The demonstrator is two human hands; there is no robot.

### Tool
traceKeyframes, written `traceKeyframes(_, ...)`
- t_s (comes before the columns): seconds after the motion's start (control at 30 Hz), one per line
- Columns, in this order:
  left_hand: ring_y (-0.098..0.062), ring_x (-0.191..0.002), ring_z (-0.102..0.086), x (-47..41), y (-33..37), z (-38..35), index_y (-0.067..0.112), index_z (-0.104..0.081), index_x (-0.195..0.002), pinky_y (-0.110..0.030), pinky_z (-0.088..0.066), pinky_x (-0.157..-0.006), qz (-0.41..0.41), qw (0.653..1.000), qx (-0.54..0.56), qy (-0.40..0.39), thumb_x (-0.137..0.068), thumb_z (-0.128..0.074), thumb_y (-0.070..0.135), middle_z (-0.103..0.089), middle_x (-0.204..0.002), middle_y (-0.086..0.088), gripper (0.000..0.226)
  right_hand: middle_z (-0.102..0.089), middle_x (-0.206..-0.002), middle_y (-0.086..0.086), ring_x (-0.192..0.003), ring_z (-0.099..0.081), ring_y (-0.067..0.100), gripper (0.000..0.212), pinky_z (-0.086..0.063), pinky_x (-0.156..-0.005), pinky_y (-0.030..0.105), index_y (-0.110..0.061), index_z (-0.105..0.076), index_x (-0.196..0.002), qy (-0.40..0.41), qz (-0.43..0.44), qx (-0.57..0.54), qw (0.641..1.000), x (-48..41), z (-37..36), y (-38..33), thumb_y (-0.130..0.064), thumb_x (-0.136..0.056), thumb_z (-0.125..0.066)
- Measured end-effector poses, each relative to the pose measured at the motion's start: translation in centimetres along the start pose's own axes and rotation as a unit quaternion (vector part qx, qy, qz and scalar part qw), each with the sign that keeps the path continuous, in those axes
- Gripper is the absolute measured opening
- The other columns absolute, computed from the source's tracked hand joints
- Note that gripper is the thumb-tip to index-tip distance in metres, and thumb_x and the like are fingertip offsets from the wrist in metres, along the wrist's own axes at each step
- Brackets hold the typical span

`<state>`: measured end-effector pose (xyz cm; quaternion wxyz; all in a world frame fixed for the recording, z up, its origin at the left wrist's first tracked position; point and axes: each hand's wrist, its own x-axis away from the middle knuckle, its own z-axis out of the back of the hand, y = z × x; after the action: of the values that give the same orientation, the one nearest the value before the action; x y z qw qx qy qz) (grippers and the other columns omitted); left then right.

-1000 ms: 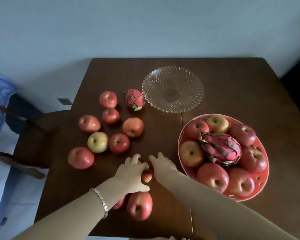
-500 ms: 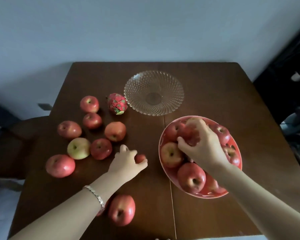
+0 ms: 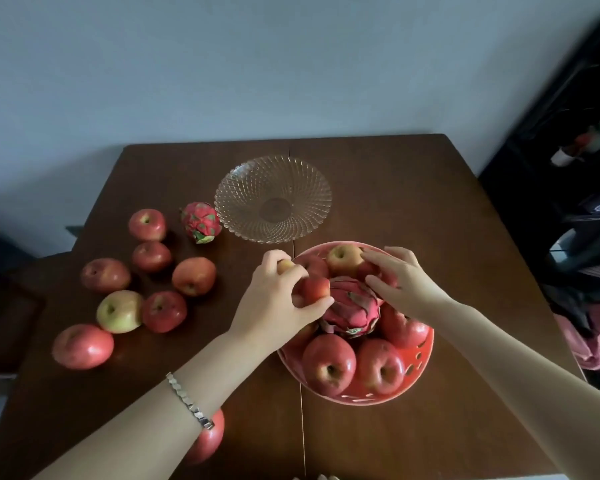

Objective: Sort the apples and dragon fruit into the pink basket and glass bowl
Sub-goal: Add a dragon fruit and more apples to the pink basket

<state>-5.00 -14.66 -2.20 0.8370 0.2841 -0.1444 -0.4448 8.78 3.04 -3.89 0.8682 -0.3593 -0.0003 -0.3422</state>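
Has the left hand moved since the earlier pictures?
Yes. The left hand, gripping a small apple, went right from the table to the left rim of the pink basket.

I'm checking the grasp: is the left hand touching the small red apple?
Touching. The head view shows the left hand pinching the small red apple between thumb and fingers, over the pink basket.

We note dim, flat light; soft glints on apples [image 3: 329, 363], faint shadows on table [image 3: 413, 202], edges bent.
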Motion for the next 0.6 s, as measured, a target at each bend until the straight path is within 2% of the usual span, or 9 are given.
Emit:
traceKeyframes(0.07, -0.023, -0.107, -0.050, -0.2, 0.7, -0.5, 0.015, -0.066, -0.093, -0.029, -0.047, -0.085, -0.013, 1.000, -0.023, 0.007, -0.068, -0.074, 0.050, -0.043, -0.117, -0.003, 0.044, -0.038, -0.147, -0.006, -0.138, -0.020, 0.015, 0.045, -0.024, -0.113, 0.033, -0.028, -0.044, -0.136, 0.027, 0.045, 0.006, 0.999, 0.4, 0.7, -0.6, -0.025, -0.092, -0.052)
traceKeyframes(0.1, -0.024, -0.107, -0.049, -0.4, 1.3, -0.7, 0.015, -0.066, -0.093, -0.032, -0.048, -0.085, -0.020, 0.999, -0.031, 0.005, -0.067, -0.072, 0.053, -0.043, -0.118, -0.003, 0.047, -0.044, -0.141, -0.007, -0.135, -0.027, 0.014, 0.042, -0.026, -0.110, 0.029, -0.027, -0.048, -0.134, 0.054, 0.063, -0.009, 0.997, 0.7, 1.0, -1.2, -0.024, -0.092, -0.052)
traceKeyframes(0.17, -0.024, -0.109, -0.047, -0.7, 2.8, -1.0, 0.015, -0.065, -0.094, -0.037, -0.050, -0.085, -0.032, 0.999, -0.043, -0.003, -0.066, -0.066, 0.060, -0.042, -0.121, -0.003, 0.053, -0.059, -0.117, -0.011, -0.114, -0.049, 0.009, 0.032, -0.039, -0.097, 0.022, -0.025, -0.058, -0.123, 0.062, 0.078, -0.090, 0.991, 1.6, 1.7, -2.6, -0.023, -0.091, -0.055)
traceKeyframes(0.23, -0.025, -0.108, -0.047, -1.0, 4.3, -1.4, 0.016, -0.065, -0.096, -0.034, -0.050, -0.083, -0.054, 0.997, -0.047, 0.007, -0.067, -0.066, 0.058, -0.044, -0.120, -0.005, 0.051, -0.063, -0.099, -0.013, -0.092, -0.058, 0.001, 0.026, -0.045, -0.080, 0.016, -0.023, -0.062, -0.114, -0.023, 0.071, -0.184, 0.980, 2.4, 2.2, -3.8, -0.022, -0.088, -0.060)
traceKeyframes(0.3, -0.027, -0.106, -0.047, -1.0, 5.5, -2.0, 0.015, -0.067, -0.098, -0.033, -0.049, -0.078, -0.077, 0.996, -0.053, 0.007, -0.069, -0.069, 0.048, -0.046, -0.121, -0.006, 0.044, -0.067, -0.094, -0.009, -0.083, -0.060, -0.001, 0.022, -0.046, -0.074, 0.014, -0.028, -0.064, -0.104, -0.088, 0.069, -0.173, 0.979, 2.8, 2.5, -4.0, -0.022, -0.083, -0.067)
traceKeyframes(0.33, -0.027, -0.106, -0.047, -1.0, 5.9, -2.2, 0.015, -0.067, -0.100, -0.035, -0.051, -0.077, -0.082, 0.995, -0.056, 0.001, -0.070, -0.071, 0.044, -0.045, -0.122, -0.006, 0.042, -0.068, -0.091, -0.009, -0.079, -0.060, -0.001, 0.020, -0.047, -0.072, 0.013, -0.031, -0.065, -0.097, -0.085, 0.069, -0.160, 0.981, 2.8, 2.5, -3.8, -0.022, -0.080, -0.070)
traceKeyframes(0.4, -0.025, -0.108, -0.047, -0.9, 6.1, -2.5, 0.016, -0.067, -0.102, -0.039, -0.053, -0.079, -0.076, 0.996, -0.051, -0.006, -0.070, -0.071, 0.047, -0.044, -0.124, -0.005, 0.044, -0.066, -0.087, -0.011, -0.078, -0.059, -0.001, 0.021, -0.046, -0.070, 0.012, -0.033, -0.064, -0.090, -0.015, 0.055, -0.141, 0.988, 2.7, 2.5, -2.7, -0.020, -0.076, -0.073)
traceKeyframes(0.5, -0.023, -0.116, -0.048, -1.0, 5.7, -2.8, 0.019, -0.067, -0.108, -0.037, -0.049, -0.091, -0.054, 0.998, -0.018, -0.012, -0.078, -0.067, 0.043, -0.042, -0.126, -0.004, 0.039, -0.053, -0.100, -0.006, -0.090, -0.054, 0.009, 0.029, -0.040, -0.078, 0.016, -0.023, -0.061, -0.102, 0.104, 0.029, -0.069, 0.992, 2.6, 1.9, -0.4, -0.022, -0.076, -0.073)
traceKeyframes(0.6, -0.020, -0.113, -0.052, -1.3, 5.2, -3.1, 0.019, -0.065, -0.115, -0.023, -0.043, -0.092, -0.044, 0.999, 0.004, 0.010, -0.091, -0.056, 0.020, -0.045, -0.126, -0.003, 0.026, -0.049, -0.104, -0.009, -0.093, -0.051, 0.011, 0.032, -0.039, -0.080, 0.020, -0.018, -0.060, -0.107, 0.108, 0.053, -0.018, 0.993, 2.7, 0.8, 1.1, -0.026, -0.078, -0.072)
